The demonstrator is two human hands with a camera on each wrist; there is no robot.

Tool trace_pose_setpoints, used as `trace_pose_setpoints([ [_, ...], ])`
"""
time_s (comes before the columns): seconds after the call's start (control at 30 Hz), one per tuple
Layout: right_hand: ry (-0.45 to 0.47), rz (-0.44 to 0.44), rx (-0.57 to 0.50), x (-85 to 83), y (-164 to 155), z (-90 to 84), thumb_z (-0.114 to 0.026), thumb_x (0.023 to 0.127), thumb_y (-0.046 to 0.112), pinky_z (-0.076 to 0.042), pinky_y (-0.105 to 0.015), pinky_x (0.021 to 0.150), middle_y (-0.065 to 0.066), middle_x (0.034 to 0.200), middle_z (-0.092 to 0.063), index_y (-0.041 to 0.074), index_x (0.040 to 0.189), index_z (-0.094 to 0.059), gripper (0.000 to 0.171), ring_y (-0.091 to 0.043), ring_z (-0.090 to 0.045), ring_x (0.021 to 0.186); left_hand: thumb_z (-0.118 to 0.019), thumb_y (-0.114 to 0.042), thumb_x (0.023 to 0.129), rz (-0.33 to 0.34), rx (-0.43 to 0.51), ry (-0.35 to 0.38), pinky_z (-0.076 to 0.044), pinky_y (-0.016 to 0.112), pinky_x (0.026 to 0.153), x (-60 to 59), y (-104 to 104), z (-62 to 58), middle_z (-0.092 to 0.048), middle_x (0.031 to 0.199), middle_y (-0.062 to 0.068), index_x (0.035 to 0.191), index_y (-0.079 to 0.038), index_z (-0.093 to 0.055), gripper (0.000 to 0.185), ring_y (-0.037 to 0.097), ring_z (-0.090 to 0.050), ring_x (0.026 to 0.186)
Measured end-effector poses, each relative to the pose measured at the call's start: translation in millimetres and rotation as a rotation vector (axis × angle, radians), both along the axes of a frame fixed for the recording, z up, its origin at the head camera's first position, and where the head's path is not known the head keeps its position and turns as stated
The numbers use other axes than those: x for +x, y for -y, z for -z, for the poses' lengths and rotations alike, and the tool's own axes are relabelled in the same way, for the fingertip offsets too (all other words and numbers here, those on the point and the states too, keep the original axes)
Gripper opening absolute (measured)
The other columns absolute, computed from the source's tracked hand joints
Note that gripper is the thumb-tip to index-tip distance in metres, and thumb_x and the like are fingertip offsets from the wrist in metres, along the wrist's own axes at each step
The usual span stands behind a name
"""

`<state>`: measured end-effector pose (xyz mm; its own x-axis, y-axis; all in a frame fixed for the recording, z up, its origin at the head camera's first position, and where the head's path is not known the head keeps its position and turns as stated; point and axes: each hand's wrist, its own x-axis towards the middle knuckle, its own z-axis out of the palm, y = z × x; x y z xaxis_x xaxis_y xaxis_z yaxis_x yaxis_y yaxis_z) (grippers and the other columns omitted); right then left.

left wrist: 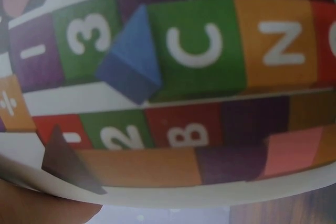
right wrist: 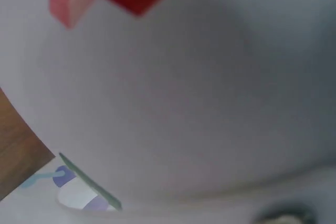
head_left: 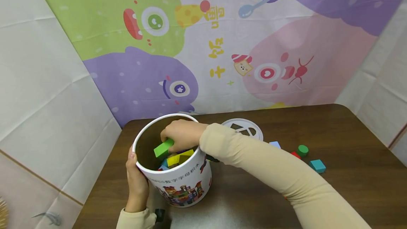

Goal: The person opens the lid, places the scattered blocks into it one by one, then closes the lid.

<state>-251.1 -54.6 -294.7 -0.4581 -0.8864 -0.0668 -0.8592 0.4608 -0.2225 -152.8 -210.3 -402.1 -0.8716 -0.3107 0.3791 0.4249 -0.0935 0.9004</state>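
A white bucket (head_left: 190, 190) printed with coloured building blocks stands on the table, its open top tilted into view. My left hand (head_left: 137, 185) holds its left side, fingertips and thumb up at the rim. Inside the mouth, my right hand (head_left: 185, 133) pinches a light green block (head_left: 163, 148) between fingers and thumb. Below it lie several more blocks, a yellow one (head_left: 179, 158) among them. In the left wrist view the bucket's printed wall (left wrist: 189, 121) fills most of the picture, with part of the left hand (left wrist: 47, 205) at the lower left.
Behind the right forearm lies a white lid (head_left: 259, 134) with shaped cut-outs. To the right are loose blocks: light blue (head_left: 275, 144), red (head_left: 295, 154), a green cylinder (head_left: 302, 150) and a teal one (head_left: 318, 166). A cartoon-printed cloth (head_left: 216, 94) hangs behind the brown table (head_left: 349, 144).
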Motion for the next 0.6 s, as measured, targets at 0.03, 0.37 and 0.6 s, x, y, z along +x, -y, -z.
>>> trace_pose_setpoints([
  [0.03,0.004,0.001,-0.001,0.1,-0.4,0.2,-0.068,0.091,0.027,-0.049,-0.023,0.086,0.002,0.107,-0.07,0.012,0.117,-0.069,0.03,-0.01,-0.062,0.093,-0.02,-0.036,0.101,0.001,0.0,0.0,-0.038,0.028,0.101,0.1,0.0,-0.1,-0.051,0.132,0.003,0.143,-0.011,-0.043,0.054,0.017,-0.047,0.122],
  [0.37,0.043,0.008,-0.013,-2.7,-1.9,1.9,-0.066,0.092,0.025,-0.051,-0.023,0.089,-0.001,0.11,-0.072,0.01,0.121,-0.068,0.033,-0.009,-0.065,0.098,-0.021,-0.037,0.101,-0.005,0.007,0.018,-0.041,0.032,0.099,0.5,0.1,-1.3,-0.052,0.13,0.005,0.142,-0.01,-0.043,0.054,0.021,-0.049,0.12],
  [0.6,0.023,-0.007,-0.058,0.6,-7.7,-1.9,-0.064,0.094,0.027,-0.05,-0.025,0.092,-0.001,0.11,-0.072,0.011,0.123,-0.066,0.034,-0.012,-0.065,0.1,-0.02,-0.037,0.101,-0.002,0.005,0.02,-0.041,0.031,0.099,0.9,-0.6,-1.3,-0.052,0.131,0.005,0.143,-0.009,-0.042,0.054,0.021,-0.049,0.12],
])
